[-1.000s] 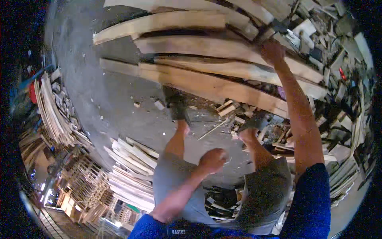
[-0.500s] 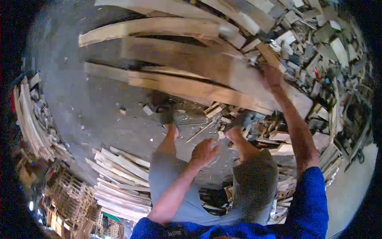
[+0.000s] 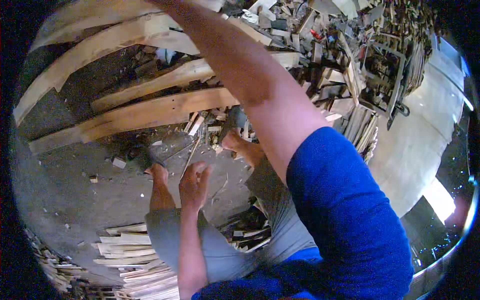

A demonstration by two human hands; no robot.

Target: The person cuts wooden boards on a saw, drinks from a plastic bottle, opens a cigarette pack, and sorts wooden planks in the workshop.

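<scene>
My left hand [image 3: 194, 184] hangs in front of my legs with its fingers apart and nothing in it. My right arm [image 3: 235, 65] reaches up and forward across the view in a blue sleeve; its hand is past the top edge and out of sight. Long rough wooden planks [image 3: 150, 112] lie in a row on the concrete floor [image 3: 65, 195] ahead of my feet. One plank [image 3: 100, 42] curves along the upper left, near where the arm leaves the frame.
A heap of short wood offcuts [image 3: 325, 55] fills the upper right, with a metal frame [image 3: 385, 75] beside it. Stacked thin boards [image 3: 125, 250] lie at the lower left behind my legs. Wood chips litter the floor. Bright pale floor [image 3: 425, 140] lies to the right.
The view has swung to the right and tilted. My right arm has risen so its hand left the frame at the top. My left hand has opened from a loose fist.
</scene>
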